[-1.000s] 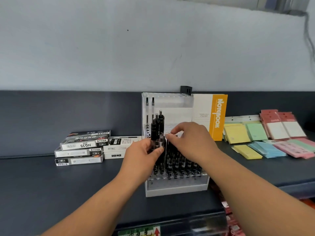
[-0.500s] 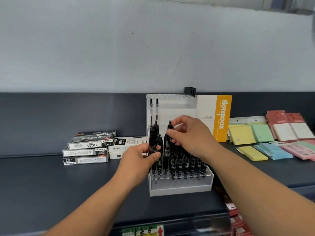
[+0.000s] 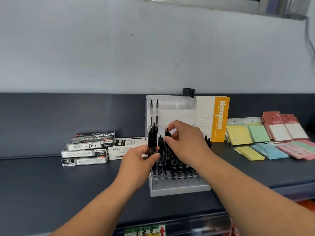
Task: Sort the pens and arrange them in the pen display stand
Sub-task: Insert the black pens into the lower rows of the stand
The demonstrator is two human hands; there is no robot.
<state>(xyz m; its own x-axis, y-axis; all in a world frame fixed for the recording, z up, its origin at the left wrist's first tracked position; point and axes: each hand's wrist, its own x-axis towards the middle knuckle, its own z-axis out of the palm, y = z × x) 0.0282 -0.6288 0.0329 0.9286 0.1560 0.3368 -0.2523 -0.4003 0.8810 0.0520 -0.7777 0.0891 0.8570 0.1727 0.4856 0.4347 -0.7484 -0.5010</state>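
Observation:
A clear acrylic pen display stand [image 3: 179, 189] sits on the dark shelf, its lower rows filled with several black pens [image 3: 177, 166]. My left hand [image 3: 138, 160] grips a small bunch of black pens [image 3: 152, 137] upright at the stand's left side. My right hand [image 3: 185, 142] pinches the top of a single black pen [image 3: 167, 133], held upright over the stand's rows just right of the bunch. Two clear pens [image 3: 154, 109] stand in the stand's back left corner.
Stacked pen boxes [image 3: 87, 149] lie left of the stand. A notebook with an orange spine [image 3: 219, 116] leans behind it on the right. Coloured sticky-note pads [image 3: 262, 147] and pink packets [image 3: 288, 128] cover the right part. A shelf label [image 3: 144, 231] marks the front edge.
My right hand has lifted off the packed rows and now pinches one pen by its top. The left hand keeps its bunch beside it. The camera has shifted slightly.

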